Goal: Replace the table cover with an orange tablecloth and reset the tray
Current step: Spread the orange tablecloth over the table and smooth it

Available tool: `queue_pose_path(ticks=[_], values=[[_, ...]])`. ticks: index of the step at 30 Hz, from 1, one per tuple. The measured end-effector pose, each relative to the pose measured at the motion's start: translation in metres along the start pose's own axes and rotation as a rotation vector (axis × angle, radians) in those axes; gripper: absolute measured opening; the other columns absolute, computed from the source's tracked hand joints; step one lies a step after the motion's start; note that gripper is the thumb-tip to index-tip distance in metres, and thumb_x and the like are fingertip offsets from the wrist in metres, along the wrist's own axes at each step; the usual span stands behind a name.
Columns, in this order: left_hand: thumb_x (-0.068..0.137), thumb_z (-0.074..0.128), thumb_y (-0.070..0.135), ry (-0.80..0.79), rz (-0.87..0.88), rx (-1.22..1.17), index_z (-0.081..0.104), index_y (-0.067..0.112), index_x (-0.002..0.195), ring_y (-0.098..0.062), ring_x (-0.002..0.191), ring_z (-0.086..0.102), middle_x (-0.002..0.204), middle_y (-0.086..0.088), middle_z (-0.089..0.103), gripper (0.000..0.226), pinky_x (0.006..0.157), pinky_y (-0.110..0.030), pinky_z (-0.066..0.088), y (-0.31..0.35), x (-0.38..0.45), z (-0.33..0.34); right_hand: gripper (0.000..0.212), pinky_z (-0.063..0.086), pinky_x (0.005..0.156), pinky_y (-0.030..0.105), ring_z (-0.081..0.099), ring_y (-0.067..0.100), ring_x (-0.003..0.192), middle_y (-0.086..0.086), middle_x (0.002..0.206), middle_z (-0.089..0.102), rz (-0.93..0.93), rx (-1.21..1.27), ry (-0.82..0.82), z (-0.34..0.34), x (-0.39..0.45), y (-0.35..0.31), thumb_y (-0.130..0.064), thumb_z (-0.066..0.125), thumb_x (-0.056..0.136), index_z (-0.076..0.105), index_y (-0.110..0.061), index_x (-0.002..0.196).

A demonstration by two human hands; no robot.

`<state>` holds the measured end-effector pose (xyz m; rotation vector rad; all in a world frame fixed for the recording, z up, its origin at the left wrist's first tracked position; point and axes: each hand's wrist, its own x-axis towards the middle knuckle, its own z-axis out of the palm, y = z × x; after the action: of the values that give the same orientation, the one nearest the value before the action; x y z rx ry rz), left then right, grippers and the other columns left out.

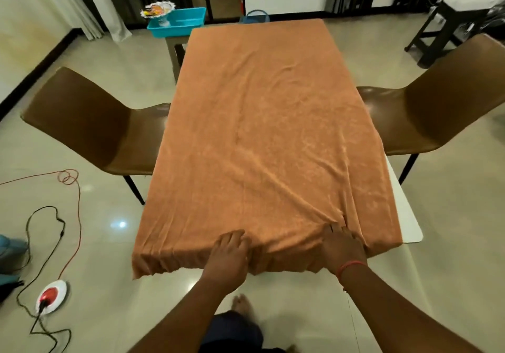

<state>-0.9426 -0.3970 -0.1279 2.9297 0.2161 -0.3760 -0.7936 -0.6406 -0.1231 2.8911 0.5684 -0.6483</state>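
Orange tablecloth (262, 134) spread lengthwise over white table (408, 224), near edge hanging just off the front, bare tabletop exposed along the right near corner. Left hand (229, 254) pressed on the near hem, fingers curled into the fabric and bunching it. Right hand (343, 246) laid on the cloth near the right corner, fingers together and gathering a fan of creases; whether thumb pinches underneath, cannot tell. Risk: uneven pull from either hand likely to drag the cloth further left, widening the uncovered strip and deepening the diagonal wrinkles across the middle; smooth fabric on a slick top prone to sliding off entirely. Turquoise tray (177, 21) parked on a small stool (170, 49) beyond the far left corner, not yet returned to the table. Inside tray: one white frilled stand (158, 13) holding colourful items, too small to identify. Remainder of tray apparently unoccupied.
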Motion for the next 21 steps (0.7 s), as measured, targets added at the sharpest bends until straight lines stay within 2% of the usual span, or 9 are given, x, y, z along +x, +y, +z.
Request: queue_pose_path(ticks=[3, 6, 7, 8, 11, 13, 15, 17, 21], values=[[0.09, 0.021, 0.045, -0.145, 0.057, 0.077, 0.023, 0.025, 0.15, -0.03, 0.145, 0.019, 0.159, -0.006, 0.02, 0.063, 0.119, -0.051, 0.016, 0.027, 0.031, -0.003, 0.059, 0.034, 0.113, 0.045, 0.037, 0.028, 0.139, 0.008, 0.152, 0.036, 0.006, 0.007, -0.022, -0.003, 0.006, 0.01, -0.033, 0.056, 0.093, 0.037, -0.014, 0.145], [0.097, 0.031, 0.051, -0.213, 0.076, 0.101, 0.011, 0.034, 0.153, -0.034, 0.15, -0.002, 0.165, -0.007, -0.004, 0.062, 0.118, -0.059, 0.007, 0.04, 0.063, 0.009, 0.077, 0.032, 0.114, 0.045, 0.036, 0.033, 0.139, 0.012, 0.152, 0.034, -0.011, 0.025, -0.051, -0.006, 0.013, 0.012, -0.047, 0.067, 0.084, 0.035, -0.014, 0.146], [0.096, 0.031, 0.054, -0.226, 0.091, 0.123, 0.009, 0.035, 0.154, -0.038, 0.15, -0.003, 0.165, -0.009, -0.008, 0.064, 0.117, -0.062, 0.007, 0.042, 0.073, 0.014, 0.08, 0.031, 0.114, 0.046, 0.036, 0.033, 0.138, 0.012, 0.151, 0.035, 0.001, 0.038, -0.061, -0.006, 0.014, 0.015, -0.052, 0.066, 0.083, 0.035, -0.014, 0.145], [0.094, 0.032, 0.058, -0.229, 0.111, 0.152, 0.014, 0.035, 0.154, -0.042, 0.149, 0.004, 0.165, -0.012, -0.003, 0.066, 0.115, -0.065, 0.012, 0.045, 0.08, 0.016, 0.078, 0.03, 0.113, 0.046, 0.037, 0.034, 0.137, 0.013, 0.15, 0.036, 0.012, 0.049, -0.065, -0.007, 0.016, 0.017, -0.055, 0.064, 0.084, 0.037, -0.014, 0.144], [0.082, 0.045, 0.064, -0.273, 0.158, 0.208, 0.043, 0.03, 0.144, -0.047, 0.136, 0.039, 0.155, -0.02, 0.034, 0.07, 0.102, -0.066, 0.037, 0.053, 0.095, 0.023, 0.058, 0.031, 0.111, 0.045, 0.042, 0.034, 0.131, 0.015, 0.145, 0.043, -0.016, 0.028, -0.087, -0.013, 0.022, 0.029, -0.044, 0.055, 0.093, 0.043, -0.011, 0.14], [0.078, 0.051, 0.064, -0.243, 0.225, 0.209, 0.051, 0.029, 0.139, -0.048, 0.133, 0.042, 0.149, -0.021, 0.043, 0.071, 0.1, -0.065, 0.04, 0.058, 0.108, 0.028, 0.04, 0.036, 0.105, 0.04, 0.05, 0.033, 0.124, 0.013, 0.137, 0.051, -0.042, 0.064, -0.122, -0.023, 0.032, 0.042, -0.031, 0.05, 0.097, 0.051, -0.012, 0.132], [0.076, 0.051, 0.065, -0.229, 0.272, 0.215, 0.053, 0.029, 0.138, -0.047, 0.135, 0.039, 0.147, -0.02, 0.046, 0.072, 0.103, -0.063, 0.035, 0.067, 0.122, 0.03, 0.03, 0.045, 0.095, 0.036, 0.058, 0.028, 0.113, 0.009, 0.126, 0.061, -0.006, 0.163, -0.104, -0.032, 0.043, 0.061, -0.028, 0.048, 0.097, 0.059, -0.015, 0.122], [0.075, 0.051, 0.065, -0.255, 0.308, 0.22, 0.054, 0.029, 0.137, -0.047, 0.137, 0.038, 0.146, -0.02, 0.047, 0.072, 0.105, -0.061, 0.03, 0.083, 0.133, 0.032, 0.031, 0.047, 0.09, 0.033, 0.061, 0.025, 0.11, 0.005, 0.126, 0.061, 0.097, 0.266, -0.043, -0.035, 0.051, 0.085, -0.031, 0.045, 0.097, 0.058, -0.018, 0.121], [0.071, 0.047, 0.065, -0.31, 0.3, 0.192, 0.059, 0.032, 0.133, -0.044, 0.136, 0.038, 0.144, -0.018, 0.05, 0.071, 0.102, -0.062, 0.04, 0.125, 0.152, 0.021, 0.059, 0.037, 0.11, 0.039, 0.038, 0.029, 0.137, 0.007, 0.155, 0.032, 0.059, 0.207, -0.098, -0.029, 0.06, 0.127, -0.039, 0.047, 0.096, 0.032, -0.02, 0.149]])
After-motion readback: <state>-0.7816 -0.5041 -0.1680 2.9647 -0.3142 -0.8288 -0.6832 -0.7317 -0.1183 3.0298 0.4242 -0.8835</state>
